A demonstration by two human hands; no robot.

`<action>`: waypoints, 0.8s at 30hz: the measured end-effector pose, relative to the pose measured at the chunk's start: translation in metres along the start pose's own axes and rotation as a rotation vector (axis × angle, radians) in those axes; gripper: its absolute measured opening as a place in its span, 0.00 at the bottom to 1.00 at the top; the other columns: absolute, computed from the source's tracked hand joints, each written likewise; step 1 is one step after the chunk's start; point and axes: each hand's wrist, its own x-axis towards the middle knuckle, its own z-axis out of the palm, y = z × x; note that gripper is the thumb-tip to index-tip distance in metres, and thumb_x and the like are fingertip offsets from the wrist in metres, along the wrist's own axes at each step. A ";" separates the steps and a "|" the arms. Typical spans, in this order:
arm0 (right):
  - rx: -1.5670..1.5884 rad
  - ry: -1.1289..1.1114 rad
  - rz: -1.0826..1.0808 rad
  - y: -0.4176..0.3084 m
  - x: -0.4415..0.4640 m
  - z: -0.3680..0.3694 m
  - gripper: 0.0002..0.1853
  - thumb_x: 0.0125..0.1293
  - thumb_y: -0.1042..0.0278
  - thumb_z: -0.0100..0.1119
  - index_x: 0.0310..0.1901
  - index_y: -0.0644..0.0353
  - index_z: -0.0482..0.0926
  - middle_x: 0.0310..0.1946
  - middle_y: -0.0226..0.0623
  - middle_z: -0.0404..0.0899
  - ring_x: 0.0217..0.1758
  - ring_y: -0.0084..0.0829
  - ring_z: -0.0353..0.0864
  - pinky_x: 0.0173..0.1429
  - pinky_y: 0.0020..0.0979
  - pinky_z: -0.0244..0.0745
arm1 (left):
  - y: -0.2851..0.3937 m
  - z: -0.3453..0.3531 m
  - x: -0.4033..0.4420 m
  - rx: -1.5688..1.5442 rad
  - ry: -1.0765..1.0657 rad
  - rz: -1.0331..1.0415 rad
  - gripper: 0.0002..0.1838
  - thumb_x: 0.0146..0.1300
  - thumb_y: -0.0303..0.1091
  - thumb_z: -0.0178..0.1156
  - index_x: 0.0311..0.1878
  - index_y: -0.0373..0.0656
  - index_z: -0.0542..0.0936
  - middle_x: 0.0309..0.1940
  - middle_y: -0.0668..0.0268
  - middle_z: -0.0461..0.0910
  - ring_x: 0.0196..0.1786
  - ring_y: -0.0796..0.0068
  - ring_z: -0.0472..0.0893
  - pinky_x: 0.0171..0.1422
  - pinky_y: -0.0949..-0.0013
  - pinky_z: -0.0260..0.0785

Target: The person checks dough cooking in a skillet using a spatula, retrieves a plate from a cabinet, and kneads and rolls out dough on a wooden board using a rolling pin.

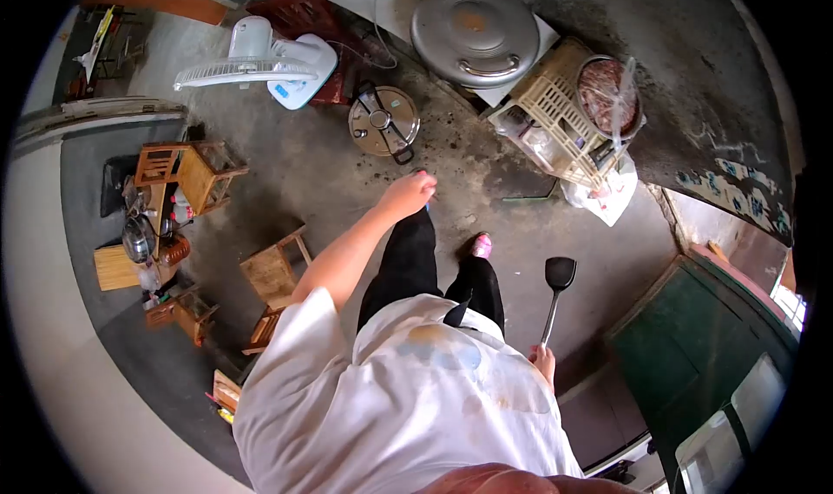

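Observation:
My right hand (pixel 544 360), low on the right beside my shirt, is closed around the handle of a spatula (pixel 560 277). Its black, broad blade points away from me, and the metal shaft runs down to my fingers. My left hand (pixel 408 196) is stretched forward over my left leg with its fingers curled closed; nothing shows sticking out of it. Just beyond that hand, a pressure cooker (pixel 371 138) with a metal lid and black handles stands on the concrete floor, apart from my fingers.
A white fan (pixel 299 73) stands at the upper left. Ahead are a large lidded pot (pixel 475 30), a plastic crate (pixel 555 117) and a bowl of reddish food (pixel 605 99). Wooden chairs (pixel 273 273) stand left; a green cabinet (pixel 685 346) is at right.

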 end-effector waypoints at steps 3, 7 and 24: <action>-0.077 -0.014 0.077 -0.004 -0.030 0.027 0.20 0.70 0.54 0.38 0.33 0.63 0.72 0.12 0.30 0.66 0.09 0.23 0.61 0.13 0.26 0.55 | 0.019 -0.022 0.043 0.010 -0.085 0.051 0.12 0.58 0.37 0.53 0.42 0.44 0.77 0.39 0.57 0.79 0.44 0.57 0.78 0.47 0.58 0.70; 0.087 0.021 0.192 -0.015 -0.055 0.072 0.19 0.70 0.54 0.40 0.33 0.62 0.71 0.13 0.30 0.66 0.11 0.22 0.61 0.14 0.25 0.55 | 0.049 -0.049 0.101 0.135 -0.027 0.188 0.15 0.57 0.36 0.54 0.47 0.42 0.75 0.43 0.57 0.74 0.48 0.55 0.73 0.52 0.59 0.67; 0.134 0.124 0.111 -0.073 -0.092 0.136 0.17 0.70 0.59 0.41 0.31 0.64 0.72 0.11 0.28 0.64 0.08 0.21 0.61 0.12 0.24 0.54 | 0.063 -0.053 0.240 0.673 0.107 0.472 0.09 0.54 0.35 0.54 0.34 0.40 0.79 0.39 0.59 0.73 0.46 0.61 0.71 0.48 0.58 0.64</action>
